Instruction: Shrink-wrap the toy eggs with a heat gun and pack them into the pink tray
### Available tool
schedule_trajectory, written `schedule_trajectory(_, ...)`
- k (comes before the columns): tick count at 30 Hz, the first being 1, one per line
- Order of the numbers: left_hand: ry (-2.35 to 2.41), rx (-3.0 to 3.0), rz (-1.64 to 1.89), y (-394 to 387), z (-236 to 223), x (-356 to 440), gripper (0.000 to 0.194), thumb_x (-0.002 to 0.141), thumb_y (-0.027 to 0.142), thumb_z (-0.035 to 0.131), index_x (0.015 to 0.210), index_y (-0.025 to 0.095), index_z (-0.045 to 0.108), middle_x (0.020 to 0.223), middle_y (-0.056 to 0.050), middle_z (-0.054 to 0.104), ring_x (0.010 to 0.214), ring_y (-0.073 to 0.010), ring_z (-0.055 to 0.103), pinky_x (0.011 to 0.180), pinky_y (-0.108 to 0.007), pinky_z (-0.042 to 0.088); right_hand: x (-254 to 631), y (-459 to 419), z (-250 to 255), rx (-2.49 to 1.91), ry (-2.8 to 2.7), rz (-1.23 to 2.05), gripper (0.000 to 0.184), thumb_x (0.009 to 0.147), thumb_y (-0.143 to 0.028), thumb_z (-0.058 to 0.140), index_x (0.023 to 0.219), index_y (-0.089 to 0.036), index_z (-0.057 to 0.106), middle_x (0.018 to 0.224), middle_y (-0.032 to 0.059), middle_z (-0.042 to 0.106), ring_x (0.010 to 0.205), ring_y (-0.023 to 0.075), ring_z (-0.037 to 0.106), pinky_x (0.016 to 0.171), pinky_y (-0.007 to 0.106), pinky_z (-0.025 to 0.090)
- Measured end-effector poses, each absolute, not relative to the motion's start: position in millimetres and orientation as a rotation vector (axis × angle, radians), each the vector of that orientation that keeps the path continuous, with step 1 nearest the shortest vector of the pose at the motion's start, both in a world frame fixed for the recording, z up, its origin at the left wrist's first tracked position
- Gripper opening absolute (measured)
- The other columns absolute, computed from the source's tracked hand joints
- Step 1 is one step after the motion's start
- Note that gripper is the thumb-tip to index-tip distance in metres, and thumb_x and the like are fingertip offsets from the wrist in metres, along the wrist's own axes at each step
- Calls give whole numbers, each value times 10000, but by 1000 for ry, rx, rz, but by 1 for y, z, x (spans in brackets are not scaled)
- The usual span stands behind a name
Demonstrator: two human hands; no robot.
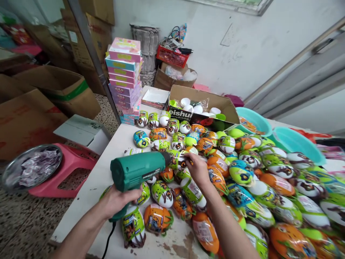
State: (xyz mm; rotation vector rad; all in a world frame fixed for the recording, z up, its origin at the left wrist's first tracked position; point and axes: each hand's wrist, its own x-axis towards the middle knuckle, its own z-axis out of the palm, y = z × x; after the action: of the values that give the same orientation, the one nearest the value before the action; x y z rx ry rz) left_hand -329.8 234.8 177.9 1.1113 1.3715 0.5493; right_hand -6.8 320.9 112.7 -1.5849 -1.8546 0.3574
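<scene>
A green heat gun (140, 169) with a black cord is in my left hand (118, 201), fingers wrapped round its handle. Its dark nozzle points right, towards a green-and-white plastic egg (177, 159) in printed wrap. My right hand (198, 167) is closed with its fingertips at the right end of that egg, pinching it. Around both hands lie many wrapped eggs, such as an orange one (156, 218) and a green-and-white one (162, 193). The heat gun hides part of the eggs behind it.
An open carton (207, 97) of white and green egg halves stands at the back. Left of it rises a stack of pink and purple boxes (125, 79). Two turquoise basins (299, 144) sit at right. A pink stool (67, 169) bears a metal bowl (58, 163).
</scene>
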Motion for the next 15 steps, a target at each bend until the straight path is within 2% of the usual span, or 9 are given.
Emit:
schedule_trajectory(3, 1315, 1017, 667, 242, 187, -332, 142, 693, 299, 642, 770, 189, 686, 655, 4, 665, 629, -195, 593, 635, -288, 473, -10, 321, 119, -1519, -1714, 648, 212, 752, -251, 566, 926, -224, 684, 933, 61, 728, 861, 218, 668, 814, 361, 525)
schedule_trajectory(7, 1401, 922, 734, 238, 186, -342, 143, 707, 304, 659, 803, 199, 651, 619, 18, 627, 573, -177, 563, 542, -270, 448, -7, 328, 116, -1468, -1161, 995, 292, 630, -348, 697, 875, -191, 667, 852, 59, 737, 756, 218, 679, 709, 357, 557)
schedule_trajectory(10, 1309, 901, 654, 226, 187, -350, 128, 701, 270, 664, 793, 182, 657, 670, 8, 636, 570, -160, 555, 564, -274, 455, -5, 328, 109, -1469, -1047, 1018, 334, 576, -338, 737, 862, -180, 670, 849, 62, 740, 754, 221, 683, 711, 366, 561)
schedule_trajectory(15, 1225, 888, 766, 219, 196, -360, 164, 715, 237, 650, 871, 188, 667, 787, 0, 663, 614, -156, 580, 643, -290, 482, -9, 317, 96, -1515, -1398, 970, 229, 674, -315, 667, 856, -179, 701, 839, 61, 736, 778, 213, 678, 798, 389, 538)
